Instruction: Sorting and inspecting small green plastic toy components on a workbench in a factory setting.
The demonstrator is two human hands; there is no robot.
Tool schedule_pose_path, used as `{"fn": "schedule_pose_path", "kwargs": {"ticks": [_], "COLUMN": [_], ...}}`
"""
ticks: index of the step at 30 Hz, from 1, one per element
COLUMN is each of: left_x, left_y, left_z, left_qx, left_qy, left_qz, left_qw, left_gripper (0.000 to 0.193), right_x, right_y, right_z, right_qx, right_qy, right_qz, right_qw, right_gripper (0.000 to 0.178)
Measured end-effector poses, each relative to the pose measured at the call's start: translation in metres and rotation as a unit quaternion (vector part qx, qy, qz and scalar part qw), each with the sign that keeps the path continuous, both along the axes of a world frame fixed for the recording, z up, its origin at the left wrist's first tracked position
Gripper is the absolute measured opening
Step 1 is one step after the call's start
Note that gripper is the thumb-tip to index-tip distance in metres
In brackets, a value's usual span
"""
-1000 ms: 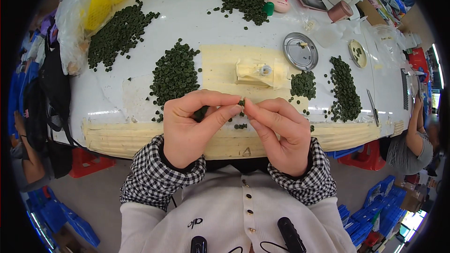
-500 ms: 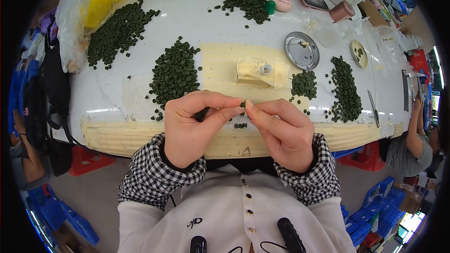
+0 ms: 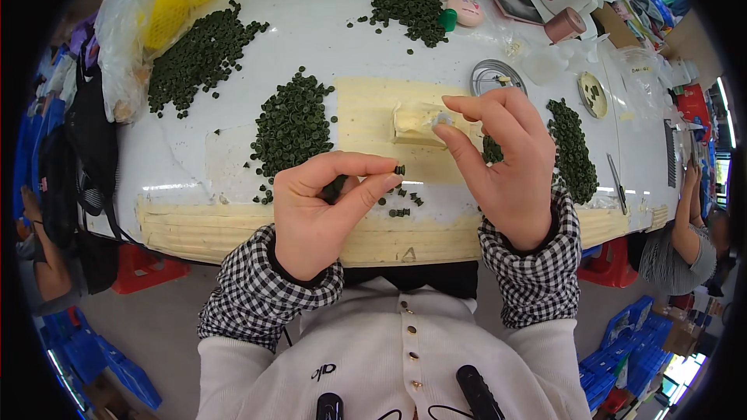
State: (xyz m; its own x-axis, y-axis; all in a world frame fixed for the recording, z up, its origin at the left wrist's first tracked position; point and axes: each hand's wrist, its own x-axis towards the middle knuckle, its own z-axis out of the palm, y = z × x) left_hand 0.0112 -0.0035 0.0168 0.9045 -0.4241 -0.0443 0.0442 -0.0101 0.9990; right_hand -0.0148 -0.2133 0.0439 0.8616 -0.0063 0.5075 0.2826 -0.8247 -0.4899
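Note:
My left hand (image 3: 320, 204) pinches a small dark green spool-shaped part (image 3: 400, 170) between thumb and forefinger, above the table's near side. My right hand (image 3: 510, 163) is open, its thumb and forefinger apart on either side of a clear round piece (image 3: 442, 119). That piece sits on a small box wrapped in cream tape (image 3: 412, 123); whether my fingers touch it I cannot tell. Several loose green parts (image 3: 399, 212) lie between my hands. A big heap of small green caps (image 3: 292, 124) stands just beyond my left hand. My right hand partly hides a smaller green heap (image 3: 492, 150).
More green heaps lie at the far left (image 3: 194, 58), far middle (image 3: 408, 14) and right (image 3: 572, 152). A round metal lid (image 3: 489, 76), a small dish (image 3: 593, 95), tweezers (image 3: 617, 183) and a thread spool (image 3: 566, 23) are to the right. Cream tape (image 3: 202, 222) covers the near edge.
My right hand has let go of the small green part and moved away, up and to the right, to the taped box, its fingers opening. My left hand keeps hold of the part, nearly still.

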Motion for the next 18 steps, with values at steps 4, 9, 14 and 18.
{"fn": "schedule_pose_path", "kwargs": {"ticks": [4,9,14,18], "left_x": [0.000,0.000,-0.001,-0.001], "left_y": [0.000,0.000,-0.003,-0.004], "left_z": [0.001,-0.003,-0.005,-0.006], "left_qx": [0.002,-0.018,-0.043,-0.043], "left_qy": [0.004,0.005,0.014,0.007], "left_qz": [-0.004,-0.004,-0.002,-0.002], "left_qw": [1.000,1.000,0.999,0.999], "left_gripper": [0.012,0.013,0.013,0.013], "right_x": [0.002,-0.012,-0.009,-0.014], "right_y": [0.000,0.007,0.012,0.014], "right_z": [-0.004,0.018,0.001,0.004], "right_qx": [-0.004,0.083,0.213,0.253], "right_qy": [0.008,-0.077,-0.010,0.111], "right_qz": [0.006,0.008,0.149,0.174], "right_qw": [1.000,0.994,0.966,0.945], "right_gripper": [0.018,0.011,0.011,0.016]}}
